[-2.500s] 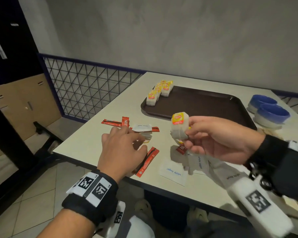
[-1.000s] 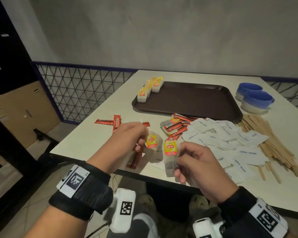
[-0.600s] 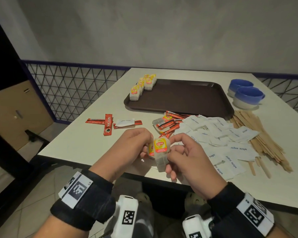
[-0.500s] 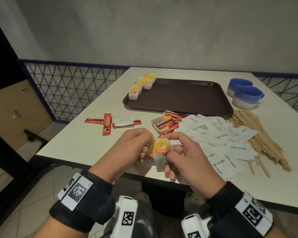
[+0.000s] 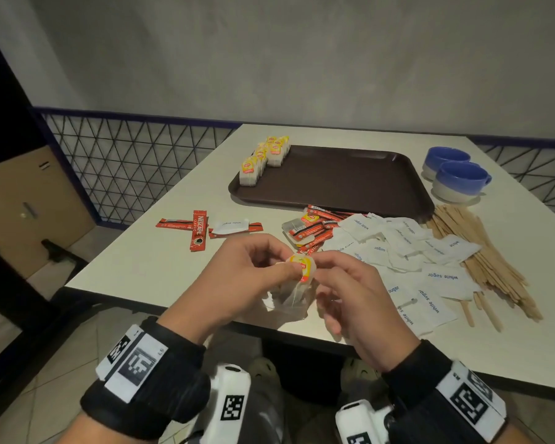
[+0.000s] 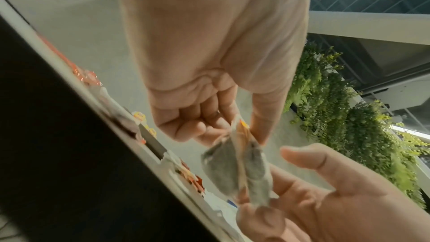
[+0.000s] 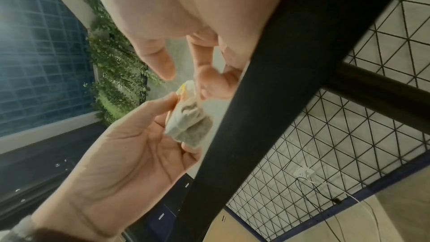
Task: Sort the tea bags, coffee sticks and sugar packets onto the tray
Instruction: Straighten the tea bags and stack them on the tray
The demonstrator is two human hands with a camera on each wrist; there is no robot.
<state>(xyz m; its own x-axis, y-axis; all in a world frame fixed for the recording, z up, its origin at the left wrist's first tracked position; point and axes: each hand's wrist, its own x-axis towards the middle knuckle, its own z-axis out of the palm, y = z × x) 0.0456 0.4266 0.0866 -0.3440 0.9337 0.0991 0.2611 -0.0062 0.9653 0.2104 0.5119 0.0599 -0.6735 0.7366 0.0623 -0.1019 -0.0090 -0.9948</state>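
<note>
Since a moment ago my two hands have closed together on the tea bags, now a pair held over the table's near edge. From the head view, my left hand (image 5: 237, 277) and right hand (image 5: 350, 293) both pinch the tea bags (image 5: 297, 283); the tray (image 5: 350, 200) sits toward the far edge, a row of bags in its far-left corner. Left wrist view: my thumb and forefinger grasp the tea bags (image 6: 235, 168) by the tags. Right wrist view: my fingertips (image 7: 216, 86) nip their top.
</note>
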